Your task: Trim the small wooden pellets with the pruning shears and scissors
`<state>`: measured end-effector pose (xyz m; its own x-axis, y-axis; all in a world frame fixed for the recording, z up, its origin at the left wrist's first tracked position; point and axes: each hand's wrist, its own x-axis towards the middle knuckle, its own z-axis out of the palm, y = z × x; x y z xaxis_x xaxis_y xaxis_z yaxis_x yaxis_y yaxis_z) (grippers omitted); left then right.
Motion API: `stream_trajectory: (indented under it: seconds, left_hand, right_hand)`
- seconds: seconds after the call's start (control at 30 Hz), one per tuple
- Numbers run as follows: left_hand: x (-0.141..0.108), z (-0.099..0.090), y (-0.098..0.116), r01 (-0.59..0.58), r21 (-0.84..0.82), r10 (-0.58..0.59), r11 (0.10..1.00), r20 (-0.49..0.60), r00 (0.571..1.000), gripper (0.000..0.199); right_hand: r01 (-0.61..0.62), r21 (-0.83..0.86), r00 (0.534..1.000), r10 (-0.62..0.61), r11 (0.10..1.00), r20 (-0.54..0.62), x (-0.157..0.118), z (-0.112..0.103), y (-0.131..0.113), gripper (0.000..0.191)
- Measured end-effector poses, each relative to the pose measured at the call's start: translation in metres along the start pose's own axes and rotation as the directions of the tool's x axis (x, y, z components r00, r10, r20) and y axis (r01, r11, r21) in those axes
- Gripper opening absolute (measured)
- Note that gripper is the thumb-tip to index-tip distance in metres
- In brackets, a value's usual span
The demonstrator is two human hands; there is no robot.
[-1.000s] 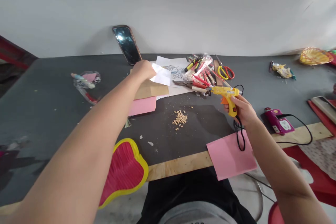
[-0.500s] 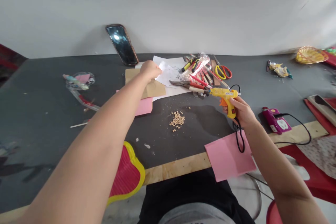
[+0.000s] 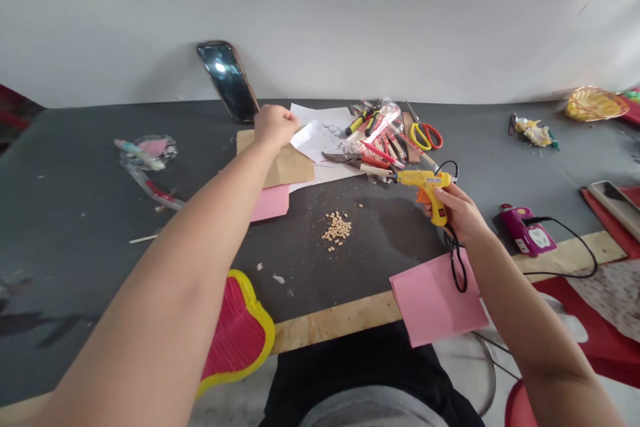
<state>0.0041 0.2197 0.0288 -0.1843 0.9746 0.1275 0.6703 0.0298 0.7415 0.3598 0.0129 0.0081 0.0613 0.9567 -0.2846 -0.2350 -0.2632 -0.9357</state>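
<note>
My left hand (image 3: 275,127) reaches to the back of the table, closed, at the upper left edge of a white paper (image 3: 316,141) and above a brown sheet (image 3: 285,170). What its fingers hold, if anything, is hidden. In my right hand (image 3: 461,212) is a yellow glue gun (image 3: 425,180), its nozzle pointing left beside the pliers' handles (image 3: 375,169). A small heap of tiny wooden pieces (image 3: 337,228) lies between my arms. Pink paper (image 3: 436,300) rests at the front edge, under the glue gun's black cord.
A phone (image 3: 229,82) leans against the wall. Scissors (image 3: 425,136) and wrapped sticks (image 3: 383,137) lie at the back. A pink and yellow shape (image 3: 240,327) overhangs the front edge. The purple box (image 3: 527,230) sits right, with a yellow basket (image 3: 595,105) behind.
My left hand has moved slightly left and up, off the white paper's corner, which shows more fully. My right hand with the glue gun has barely moved.
</note>
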Motion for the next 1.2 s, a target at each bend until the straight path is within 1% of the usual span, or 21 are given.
stream_trajectory:
  seconds: [0.03,0.17,0.23,0.3,0.33,0.37,0.43,0.47,0.5,0.53,0.57,0.6,0.67,0.73,0.77,0.83,0.9,0.97,1.03,1.13,1.2]
  left_hand:
    - [-0.007,-0.008,0.002,0.018,-0.007,-0.018,1.000,-0.045,0.999,0.008]
    - [-0.052,-0.040,0.004,0.023,-0.068,-0.027,0.997,-0.045,0.999,0.011]
    - [-0.081,-0.053,0.000,-0.036,-0.074,0.033,0.997,-0.041,0.999,0.014]
    - [-0.111,-0.063,-0.007,-0.123,-0.035,0.123,0.992,0.002,0.992,0.012]
    - [-0.125,-0.066,-0.011,-0.161,-0.033,0.163,0.986,0.053,0.985,0.010]
    - [-0.137,-0.067,-0.015,-0.207,-0.026,0.208,0.978,0.125,0.970,0.010]
    - [-0.157,-0.067,-0.023,-0.301,-0.011,0.297,0.954,0.208,0.932,0.013]
    - [-0.163,-0.065,-0.026,-0.341,0.007,0.333,0.940,0.198,0.922,0.014]
    - [-0.168,-0.062,-0.030,-0.376,0.020,0.365,0.926,0.202,0.909,0.012]
    - [-0.172,-0.059,-0.032,-0.404,0.029,0.392,0.914,0.183,0.901,0.011]
    - [-0.175,-0.055,-0.035,-0.436,0.033,0.427,0.899,0.157,0.891,0.010]
    - [-0.176,-0.051,-0.038,-0.471,0.034,0.464,0.882,0.122,0.878,0.010]
    - [-0.179,-0.042,-0.042,-0.528,0.040,0.526,0.848,0.048,0.849,0.010]
    - [-0.180,-0.035,-0.047,-0.569,0.053,0.570,0.820,0.006,0.822,0.011]
    - [-0.181,-0.032,-0.049,-0.587,0.059,0.588,0.807,-0.001,0.809,0.012]
    - [-0.182,-0.028,-0.053,-0.626,0.071,0.628,0.777,-0.003,0.778,0.014]
    - [-0.181,-0.027,-0.056,-0.657,0.092,0.661,0.748,-0.021,0.750,0.016]
    - [-0.179,-0.027,-0.058,-0.669,0.122,0.679,0.733,-0.074,0.731,0.016]
    - [-0.177,-0.027,-0.060,-0.671,0.141,0.686,0.728,-0.141,0.714,0.014]
    - [-0.174,-0.027,-0.061,-0.672,0.133,0.684,0.728,-0.191,0.704,0.012]
    - [-0.174,-0.027,-0.060,-0.673,0.122,0.682,0.730,-0.200,0.703,0.012]
  right_hand:
    - [-0.007,-0.029,1.000,0.006,1.000,-0.008,0.002,-0.001,0.002,0.041]
    - [-0.034,-0.199,0.998,0.022,0.979,-0.062,0.014,-0.002,0.009,0.043]
    - [-0.020,-0.324,0.997,-0.006,0.946,-0.077,0.019,-0.002,0.009,0.047]
    - [0.006,-0.498,0.995,-0.054,0.867,-0.082,0.020,-0.004,0.005,0.048]
    - [0.016,-0.612,0.993,-0.082,0.791,-0.080,0.020,-0.004,0.000,0.046]
    - [0.018,-0.737,0.991,-0.110,0.676,-0.077,0.018,-0.005,-0.006,0.042]
    - [-0.011,-0.942,0.985,-0.158,0.335,-0.067,0.013,-0.005,-0.023,0.034]
    - [-0.032,-0.985,0.984,-0.168,0.167,-0.061,0.011,-0.004,-0.032,0.032]
    - [-0.057,-0.998,0.981,-0.184,0.036,-0.062,0.009,-0.001,-0.041,0.033]
    - [-0.081,-0.996,0.973,-0.220,-0.045,-0.069,0.008,0.003,-0.050,0.033]
    - [-0.086,-0.994,0.963,-0.263,-0.067,-0.065,0.010,0.010,-0.058,0.031]
    - [-0.072,-0.995,0.952,-0.303,-0.067,-0.049,0.014,0.018,-0.065,0.028]
    - [0.081,-0.997,0.907,-0.415,-0.002,0.074,0.031,0.041,-0.074,0.022]
    - [0.190,-0.981,0.906,-0.393,0.047,0.157,0.060,0.066,-0.078,0.026]
    - [0.214,-0.973,0.913,-0.372,0.086,0.168,0.077,0.078,-0.078,0.030]
    - [0.196,-0.972,0.931,-0.338,0.132,0.142,0.112,0.098,-0.077,0.040]
    - [0.083,-0.983,0.953,-0.302,0.163,0.030,0.143,0.112,-0.073,0.046]
    - [0.011,-0.978,0.962,-0.270,0.207,-0.046,0.167,0.119,-0.069,0.047]
    - [0.002,-0.972,0.970,-0.235,0.237,-0.056,0.185,0.121,-0.063,0.044]
    - [0.039,-0.949,0.977,-0.213,0.312,-0.030,0.202,0.118,-0.053,0.040]
    - [0.115,-0.922,0.970,-0.243,0.371,0.023,0.211,0.115,-0.047,0.040]
